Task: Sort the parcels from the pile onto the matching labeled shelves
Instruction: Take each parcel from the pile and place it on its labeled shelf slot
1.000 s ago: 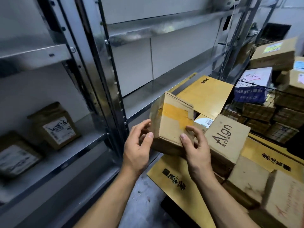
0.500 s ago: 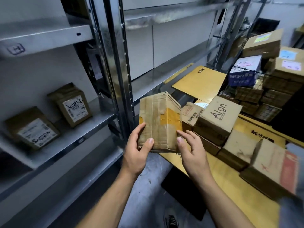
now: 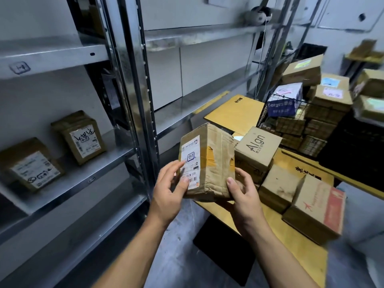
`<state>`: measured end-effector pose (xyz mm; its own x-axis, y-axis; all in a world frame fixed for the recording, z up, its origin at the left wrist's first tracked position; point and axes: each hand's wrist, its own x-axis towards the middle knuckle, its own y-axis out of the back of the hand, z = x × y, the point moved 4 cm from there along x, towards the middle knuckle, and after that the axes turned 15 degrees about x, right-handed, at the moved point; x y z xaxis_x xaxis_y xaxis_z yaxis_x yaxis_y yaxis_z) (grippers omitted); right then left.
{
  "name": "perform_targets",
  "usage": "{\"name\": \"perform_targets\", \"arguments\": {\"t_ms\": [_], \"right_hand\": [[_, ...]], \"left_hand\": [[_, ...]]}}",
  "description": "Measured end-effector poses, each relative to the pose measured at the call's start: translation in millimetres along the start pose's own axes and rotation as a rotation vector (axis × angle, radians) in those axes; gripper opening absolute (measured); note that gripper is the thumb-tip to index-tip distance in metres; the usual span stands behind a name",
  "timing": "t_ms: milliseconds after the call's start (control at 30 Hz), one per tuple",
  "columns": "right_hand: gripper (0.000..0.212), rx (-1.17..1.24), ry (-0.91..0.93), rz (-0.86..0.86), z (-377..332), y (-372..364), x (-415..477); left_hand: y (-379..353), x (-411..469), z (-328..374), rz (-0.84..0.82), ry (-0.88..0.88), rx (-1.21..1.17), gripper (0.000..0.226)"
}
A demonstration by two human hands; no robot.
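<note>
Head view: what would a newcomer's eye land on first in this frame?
The worn, taped parcel at centre, held up by the left hand and right hand with its white label facing the camera. Next, the pile of boxes on the right, the Algn box nearest, and two labelled parcels on the metal shelf at left.

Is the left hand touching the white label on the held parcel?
Touching. The head view shows the left hand gripping the parcel, thumb across the lower end of its label.

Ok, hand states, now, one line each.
Left hand: grips the taped parcel by its labelled face.
Right hand: grips the same parcel's opposite side.
</note>
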<state>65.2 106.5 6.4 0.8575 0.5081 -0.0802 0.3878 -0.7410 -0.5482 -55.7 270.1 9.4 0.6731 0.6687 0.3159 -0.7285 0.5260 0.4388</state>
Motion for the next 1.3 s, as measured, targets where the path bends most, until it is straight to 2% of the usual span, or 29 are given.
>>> {"name": "perform_targets", "arguments": {"t_ms": [133,233,400,500,567,667,800,1067,1300], "right_hand": [[0.037,0.089,-0.071,-0.031,1.8,14.7,-2.9],[0.041,0.044,-0.087,-0.066,-5.0,25.6,-5.6],[0.042,-0.407,0.121,-0.11,-31.2,37.3,-9.5],[0.033,-0.561,0.193,-0.148,-46.6,40.8,-16.7],[0.025,-0.522,0.122,-0.208,-49.9,41.5,-22.8],[0.043,-0.4,0.008,-0.331,-41.8,46.2,-31.0],[0.062,-0.436,0.018,-0.43,-29.7,40.0,-45.3],[0.067,-0.451,0.098,-0.575,-16.7,-23.1,-62.2],[0.065,-0.324,-0.013,-0.766,18.9,-97.2,-111.5]], "left_hand": [[-14.1,-17.6,3.6,-0.027,0.099,-0.124,0.05],[-17.6,-30.5,13.2,0.0,0.107,-0.142,0.053],[-20.2,-49.9,34.7,0.09,0.063,0.066,0.051],[-28.0,-62.8,46.4,0.119,0.065,0.116,0.051],[-31.2,-73.3,53.1,0.155,0.065,0.147,0.052],[-32.5,-91.3,59.8,0.209,0.066,0.236,0.053],[-25.6,-116.9,68.5,0.277,0.079,0.331,0.053],[26.7,-152.9,84.5,0.445,0.146,0.481,0.054],[106.8,-202.5,88.3,0.557,0.207,0.655,0.054]]}}
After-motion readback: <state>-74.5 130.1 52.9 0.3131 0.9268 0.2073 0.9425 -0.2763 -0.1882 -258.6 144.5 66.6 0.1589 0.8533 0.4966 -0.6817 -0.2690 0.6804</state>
